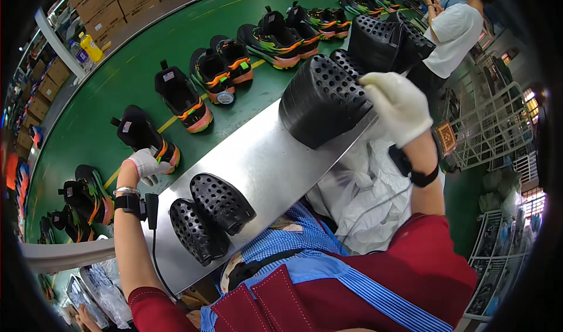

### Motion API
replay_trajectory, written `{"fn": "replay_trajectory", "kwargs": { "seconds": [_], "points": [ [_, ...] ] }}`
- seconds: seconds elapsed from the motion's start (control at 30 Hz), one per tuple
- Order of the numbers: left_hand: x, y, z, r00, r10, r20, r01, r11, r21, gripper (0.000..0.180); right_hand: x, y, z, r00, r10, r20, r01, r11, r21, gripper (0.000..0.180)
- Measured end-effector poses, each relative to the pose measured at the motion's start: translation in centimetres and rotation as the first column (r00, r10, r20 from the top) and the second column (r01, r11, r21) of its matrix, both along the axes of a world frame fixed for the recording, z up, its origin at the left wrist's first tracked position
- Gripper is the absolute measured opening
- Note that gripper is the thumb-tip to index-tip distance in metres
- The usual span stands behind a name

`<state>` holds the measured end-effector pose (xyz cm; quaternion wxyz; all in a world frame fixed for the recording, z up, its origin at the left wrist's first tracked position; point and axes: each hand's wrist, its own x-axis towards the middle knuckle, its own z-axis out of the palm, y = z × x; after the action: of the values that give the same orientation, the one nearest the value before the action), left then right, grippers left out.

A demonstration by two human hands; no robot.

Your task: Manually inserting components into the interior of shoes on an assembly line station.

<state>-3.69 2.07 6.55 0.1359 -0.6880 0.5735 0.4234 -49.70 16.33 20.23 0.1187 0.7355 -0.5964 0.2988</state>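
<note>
The right hand (pixel 399 106) wears a white glove. It rests on a stack of black perforated insoles (pixel 322 100), with its fingers curled over the stack's top right edge, holding it. The stack stands on the far end of a shiny metal surface (pixel 264 162), at about 1 o'clock from the person's chest. More black perforated pieces (pixel 384 41) sit just behind the stack, toward 1 o'clock.

The left hand (pixel 145 165) also wears a white glove. It is at about 10 o'clock, at the left edge of the metal surface. Its fingers are bent around the heel of a black shoe with an orange sole (pixel 143 137) on the green conveyor belt (pixel 117 80), and it looks like it is gripping it.

Two black perforated insoles (pixel 211 214) lie side by side on the near end of the metal surface, just to the right of the left wrist, at about 4 o'clock from the left hand. They are well apart from the right hand.

More black and orange shoes (pixel 220 68) sit in a row along the belt toward 12 o'clock. Another person in a white shirt (pixel 454 30) stands at about 2 o'clock. Cardboard boxes (pixel 111 3) are stacked at 11 o'clock.
</note>
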Motion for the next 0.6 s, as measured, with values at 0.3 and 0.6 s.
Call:
{"fn": "replay_trajectory", "kwargs": {
  "seconds": [0.3,0.6],
  "points": [
    [-1.1,0.0,0.6,0.995,-0.05,0.083,0.048,0.999,0.021,0.073,-7.4,-1.9,-1.1,0.997,-0.054,-0.047,0.066,0.947,0.316,0.02],
    [-0.2,-0.7,0.3,0.999,0.004,0.035,-0.008,0.996,0.094,0.075,-6.4,-0.9,-0.4,0.977,0.213,0.018,-0.198,0.871,0.451,0.038]
  ]
}}
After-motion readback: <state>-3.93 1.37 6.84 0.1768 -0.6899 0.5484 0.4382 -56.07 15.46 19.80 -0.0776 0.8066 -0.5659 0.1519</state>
